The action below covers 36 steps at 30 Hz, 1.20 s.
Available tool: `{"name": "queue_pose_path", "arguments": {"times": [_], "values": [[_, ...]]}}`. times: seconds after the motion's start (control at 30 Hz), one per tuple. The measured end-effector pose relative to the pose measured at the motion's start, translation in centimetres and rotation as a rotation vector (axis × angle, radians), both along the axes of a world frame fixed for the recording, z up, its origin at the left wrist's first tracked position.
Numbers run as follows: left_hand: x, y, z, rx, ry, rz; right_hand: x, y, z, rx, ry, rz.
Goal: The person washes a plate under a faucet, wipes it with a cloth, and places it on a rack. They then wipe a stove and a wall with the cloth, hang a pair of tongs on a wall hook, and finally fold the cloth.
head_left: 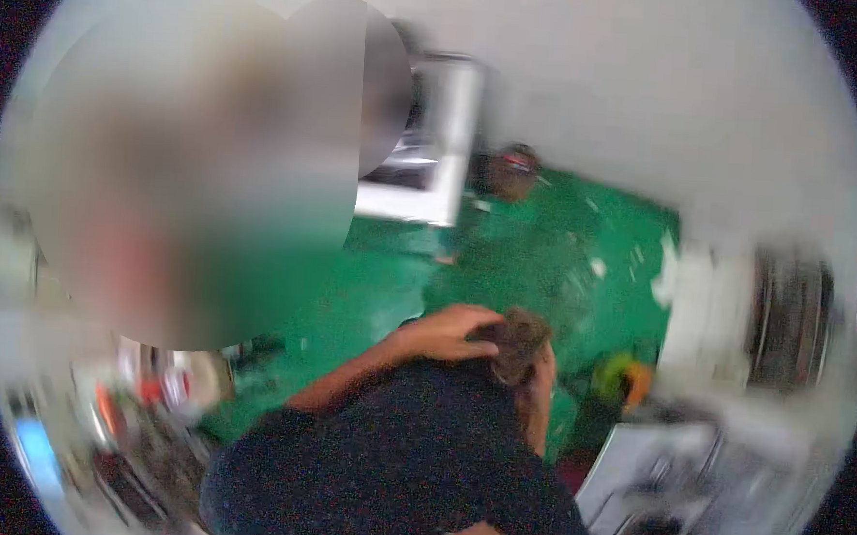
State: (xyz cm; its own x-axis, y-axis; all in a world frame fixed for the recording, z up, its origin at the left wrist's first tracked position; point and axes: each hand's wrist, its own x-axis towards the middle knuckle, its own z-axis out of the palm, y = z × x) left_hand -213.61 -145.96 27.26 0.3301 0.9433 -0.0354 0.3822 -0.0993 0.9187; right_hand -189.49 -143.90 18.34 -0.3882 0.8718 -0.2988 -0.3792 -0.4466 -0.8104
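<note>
In the head view, a brown, rough-textured lump [521, 342] is held in front of my dark shirt; blur hides what kind of thing it is. My left hand [452, 333] reaches it from the left, thumb and fingers bent around a dark part at its near side. From the right, my right hand [540, 378] is closed along the lump's lower right edge, its fingers partly hidden behind it.
Below lies a green floor [370, 279] with pale scraps. A white-framed object [450, 143] and a brownish item [513, 173] stand ahead. To the right are a yellow-green and orange round item [626, 381] and a pale panel [646, 463]. Clutter [166, 380] fills the lower left.
</note>
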Motion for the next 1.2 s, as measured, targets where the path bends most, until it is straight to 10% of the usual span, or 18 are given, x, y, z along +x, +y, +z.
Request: {"name": "queue_pose_path", "arguments": {"times": [0.53,0.77,1.2], "values": [[26.0,27.2,3.3,-0.329,0.086,-0.910,14.5,8.4,2.1,-0.002,-0.092,-1.053],[34.2,35.3,3.2,-0.444,-0.084,-1.477,13.6,14.7,5.6,-0.116,-0.627,-1.696],[45.1,28.6,9.3,-0.385,-0.267,-2.096,11.0,19.2,14.2,0.284,-0.614,-2.587]]}}
